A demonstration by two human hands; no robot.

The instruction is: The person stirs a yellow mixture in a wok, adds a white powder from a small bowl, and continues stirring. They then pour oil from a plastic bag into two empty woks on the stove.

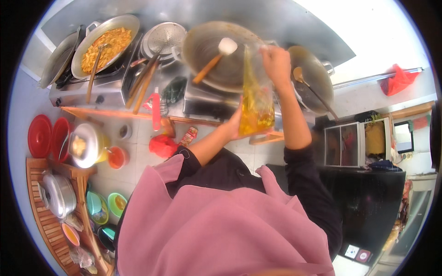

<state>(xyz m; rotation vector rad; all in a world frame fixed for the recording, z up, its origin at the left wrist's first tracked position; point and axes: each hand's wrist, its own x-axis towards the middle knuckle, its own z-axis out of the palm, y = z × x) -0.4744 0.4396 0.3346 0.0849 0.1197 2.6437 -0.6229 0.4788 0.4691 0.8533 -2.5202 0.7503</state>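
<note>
A clear plastic bag of yellow oil (257,114) hangs upright before the stove. My right hand (278,63) is closed on its gathered top, and my left hand (236,122) supports its lower left side and bottom. Behind the bag stands a large metal wok (197,48); a white-headed ladle with a wooden handle (209,69) rests in it. To the right, a smaller wok (310,79) holds a long-handled spoon (307,82). The underside of the bag hides part of my left hand.
On the left burner, a wok of orange-brown food (110,45) holds a turner. Metal strainers (165,38) and wooden-handled utensils (145,86) lie between the burners. A wooden counter edge (138,114) runs in front. Below left are a lidded pot (84,151) and a slatted bench (38,200).
</note>
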